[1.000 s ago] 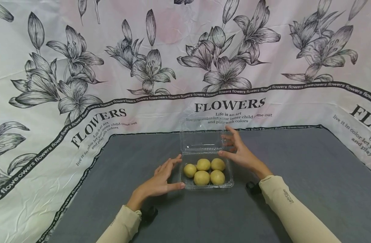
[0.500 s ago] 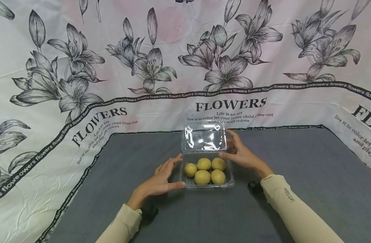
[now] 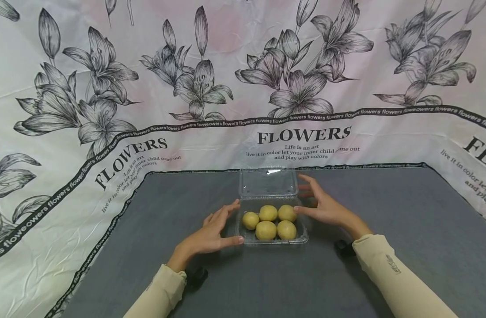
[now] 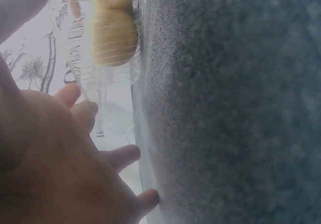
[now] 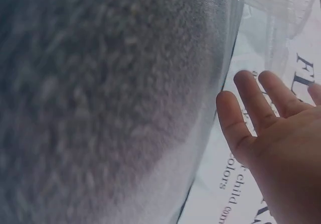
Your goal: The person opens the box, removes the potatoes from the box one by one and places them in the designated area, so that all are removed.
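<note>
A clear plastic clamshell box (image 3: 272, 241) stands on the grey table with its lid (image 3: 268, 183) tipped back behind it. Several round yellow fruits (image 3: 265, 230) lie inside in two rows. At the box's left side is my left hand (image 3: 207, 236), thumb at the front corner and extended fingertips at the back; the left wrist view shows these fingers (image 4: 125, 156) spread beside the clear wall. Over the right rim reaches my right hand (image 3: 326, 207), its thumb tip by a fruit and its fingers beside the lid. In the right wrist view its fingers (image 5: 253, 101) look extended, holding nothing.
The grey tabletop (image 3: 147, 229) spreads around the box. A white cloth (image 3: 207, 150) printed with flowers and lettering hangs behind and along the sides. A dark device (image 3: 197, 278) sits under the left wrist, another dark device (image 3: 344, 248) under the right.
The lid has tipped farther back and down. My right hand has drawn slightly right and toward me, away from the lid. My left hand stays at the box's left side.
</note>
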### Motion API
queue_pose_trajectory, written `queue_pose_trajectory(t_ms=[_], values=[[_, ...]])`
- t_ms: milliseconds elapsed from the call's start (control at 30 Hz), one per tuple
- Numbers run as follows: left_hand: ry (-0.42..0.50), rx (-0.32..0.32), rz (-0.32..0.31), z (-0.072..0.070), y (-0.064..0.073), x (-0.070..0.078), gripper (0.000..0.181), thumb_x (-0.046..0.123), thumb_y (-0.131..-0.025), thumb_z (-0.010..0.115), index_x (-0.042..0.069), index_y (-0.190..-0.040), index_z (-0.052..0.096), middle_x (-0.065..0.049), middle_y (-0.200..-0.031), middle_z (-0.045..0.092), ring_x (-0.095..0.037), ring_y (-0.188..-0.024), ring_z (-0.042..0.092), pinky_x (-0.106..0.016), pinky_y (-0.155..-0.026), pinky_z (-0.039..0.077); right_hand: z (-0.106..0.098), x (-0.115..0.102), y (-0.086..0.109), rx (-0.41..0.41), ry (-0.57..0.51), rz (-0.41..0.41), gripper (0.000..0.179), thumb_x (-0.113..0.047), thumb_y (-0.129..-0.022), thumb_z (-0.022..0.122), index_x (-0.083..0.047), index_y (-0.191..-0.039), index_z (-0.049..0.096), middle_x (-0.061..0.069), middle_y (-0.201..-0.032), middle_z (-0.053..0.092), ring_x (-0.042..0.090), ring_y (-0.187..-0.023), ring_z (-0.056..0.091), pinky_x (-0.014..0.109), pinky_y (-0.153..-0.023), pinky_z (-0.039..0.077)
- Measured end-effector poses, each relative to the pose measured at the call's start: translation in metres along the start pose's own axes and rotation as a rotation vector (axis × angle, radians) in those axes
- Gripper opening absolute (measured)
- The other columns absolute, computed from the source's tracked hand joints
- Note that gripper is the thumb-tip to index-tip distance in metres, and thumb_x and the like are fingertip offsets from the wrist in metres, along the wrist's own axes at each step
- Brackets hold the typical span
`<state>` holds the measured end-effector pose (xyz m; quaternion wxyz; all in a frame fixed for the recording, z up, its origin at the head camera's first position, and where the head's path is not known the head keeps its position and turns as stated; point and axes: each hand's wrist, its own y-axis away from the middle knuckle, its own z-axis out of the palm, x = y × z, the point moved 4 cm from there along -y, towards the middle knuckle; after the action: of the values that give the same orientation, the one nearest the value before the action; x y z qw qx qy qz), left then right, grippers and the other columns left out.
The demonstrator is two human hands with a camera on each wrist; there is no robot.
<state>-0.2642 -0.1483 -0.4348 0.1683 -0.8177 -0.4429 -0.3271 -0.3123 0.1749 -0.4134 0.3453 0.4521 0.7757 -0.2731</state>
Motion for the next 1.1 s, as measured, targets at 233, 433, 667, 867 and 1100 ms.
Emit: queue_pose_trajectory(t_ms=[233, 433, 667, 867, 1100], values=[[-0.013, -0.006, -0.011, 0.0, -0.001, -0.001, 0.095, 0.056, -0.093, 0.067, 0.028, -0.166, 0.013, 0.01, -0.173, 0.004, -0.034, -0.16, 0.002, -0.069, -0.122, 0.0, -0.002, -0.004, 0.008, 0.023, 0.053, -0.022, 0.084, -0.027, -0.096, 0.073, -0.012, -0.161, 0.022, 0.023, -0.16, 0.033, 0.049, -0.141, 0.039, 0.071, -0.111, 0.034], [-0.022, -0.018, -0.018, 0.001, -0.001, -0.001, 0.094, 0.057, -0.094, 0.066, 0.028, -0.166, 0.012, 0.011, -0.173, 0.001, -0.035, -0.16, -0.001, -0.07, -0.122, 0.0, -0.001, -0.013, 0.016, 0.056, 0.134, -0.12, 0.072, -0.021, -0.093, 0.077, -0.01, -0.155, 0.041, 0.015, -0.155, 0.044, 0.042, -0.135, 0.046, 0.066, -0.104, 0.041], [-0.035, -0.016, -0.008, 0.0, -0.002, -0.001, 0.093, 0.058, -0.094, 0.066, 0.031, -0.166, 0.013, 0.008, -0.174, 0.001, -0.036, -0.16, 0.0, -0.072, -0.121, 0.0, 0.002, -0.026, 0.025, 0.09, 0.204, -0.269, 0.054, -0.022, -0.086, 0.083, -0.013, -0.136, 0.065, 0.006, -0.132, 0.067, 0.03, -0.116, 0.057, 0.057, -0.096, 0.048], [-0.044, -0.023, -0.03, 0.0, -0.001, -0.003, 0.092, 0.059, -0.093, 0.066, 0.035, -0.165, 0.013, 0.005, -0.173, 0.011, -0.036, -0.16, 0.001, -0.07, -0.122, 0.0, 0.009, -0.031, 0.028, 0.084, 0.229, -0.323, 0.046, -0.02, -0.083, 0.085, -0.013, -0.127, 0.071, 0.002, -0.119, 0.073, 0.026, -0.105, 0.057, 0.049, -0.09, 0.05], [-0.054, -0.032, -0.05, 0.0, 0.001, -0.004, 0.091, 0.06, -0.093, 0.065, 0.038, -0.164, 0.012, 0.006, -0.171, 0.018, -0.035, -0.16, 0.004, -0.067, -0.124, -0.001, 0.015, -0.035, 0.028, 0.057, 0.258, -0.318, 0.044, -0.025, -0.083, 0.085, -0.015, -0.124, 0.073, -0.004, -0.109, 0.074, 0.023, -0.101, 0.052, 0.042, -0.089, 0.039]])
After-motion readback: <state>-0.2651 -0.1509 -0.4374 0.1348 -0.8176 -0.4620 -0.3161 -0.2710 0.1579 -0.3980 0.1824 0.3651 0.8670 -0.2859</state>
